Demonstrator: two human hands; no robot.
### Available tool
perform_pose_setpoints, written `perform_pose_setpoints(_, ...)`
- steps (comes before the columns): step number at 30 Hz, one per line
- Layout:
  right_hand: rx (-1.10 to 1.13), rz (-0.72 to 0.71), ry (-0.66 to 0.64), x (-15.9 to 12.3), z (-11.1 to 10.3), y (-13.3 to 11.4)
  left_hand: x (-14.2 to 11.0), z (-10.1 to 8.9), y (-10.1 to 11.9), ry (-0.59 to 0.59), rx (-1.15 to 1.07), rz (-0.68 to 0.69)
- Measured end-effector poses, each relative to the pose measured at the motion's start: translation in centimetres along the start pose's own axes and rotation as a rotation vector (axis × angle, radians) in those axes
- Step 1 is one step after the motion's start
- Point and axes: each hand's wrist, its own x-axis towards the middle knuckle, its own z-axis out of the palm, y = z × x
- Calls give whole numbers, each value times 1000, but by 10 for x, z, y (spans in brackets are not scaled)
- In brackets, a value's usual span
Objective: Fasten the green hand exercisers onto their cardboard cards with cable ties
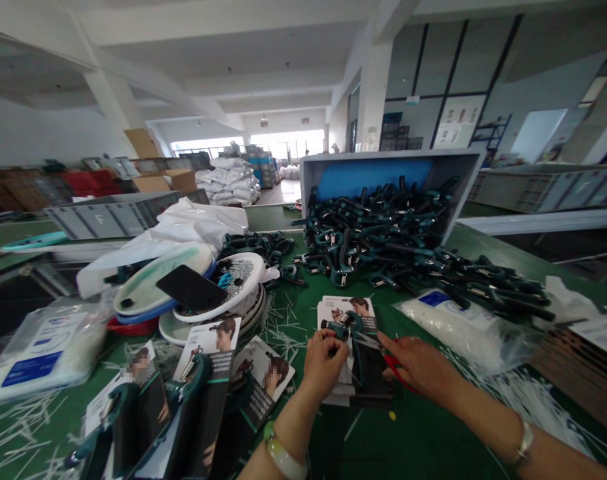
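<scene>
My left hand (325, 363) is closed in a pinch at the left end of a teal-and-black hand gripper (351, 327) that lies on a stack of printed backing cards (341, 308). My right hand (419, 363) is closed round a red-handled tool (394, 367) whose tip points at the same gripper. Both hands meet over the cards on the green table (423, 440).
A tipped grey bin (393, 175) spills a heap of hand grippers (383, 243) behind the cards. Carded grippers (183, 407) lie at lower left, stacked plates (223, 293) with a black phone behind them, plastic bags (463, 327) at right and left. White tie offcuts litter the table.
</scene>
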Motion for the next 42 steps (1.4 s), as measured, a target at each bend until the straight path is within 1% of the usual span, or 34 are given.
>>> perform_pose_setpoints(2, -139, -8, 85, 5, 0, -7, 0, 0, 1, 1, -16, 4)
perform_pose_setpoints(4, -210, -23, 121, 12, -4, -12, 0, -1, 1, 7, -44, -2)
perform_pose_setpoints(7, -232, -62, 128, 19, -11, -14, 1, -1, 0, 23, -114, -29)
perform_pose_setpoints(10, -245, -106, 154, 19, -13, -10, 2, 0, -3, 33, -167, -55)
perform_pose_setpoints(13, -294, -135, 166, 15, -11, -6, 3, 0, -3, 37, -184, -69)
perform_pose_setpoints(16, -338, -144, 171, 14, -8, -8, 2, -1, 0, 19, -170, -55)
perform_pose_setpoints(19, -369, -144, 173, 20, -5, -11, 1, -2, 2, -4, -131, -14)
perform_pose_setpoints(22, -399, -174, 186, 27, -2, -11, -1, -1, 0, -3, -105, 18)
perform_pose_setpoints(25, -417, -228, 238, 31, 2, -6, -1, 1, -2, -3, -89, 32)
perform_pose_setpoints(29, -433, -291, 315, 32, 5, 2, 0, 3, -5, 7, -90, 16)
perform_pose_setpoints(32, -428, -347, 347, 32, 8, 7, 0, 3, -6, -1, -113, 11)
perform_pose_setpoints(35, -408, -332, 325, 32, 10, 9, 1, 3, -7, -2, -122, 20)
perform_pose_setpoints(42, -341, -249, 170, 39, 13, -1, -3, 2, -2, 15, -26, 47)
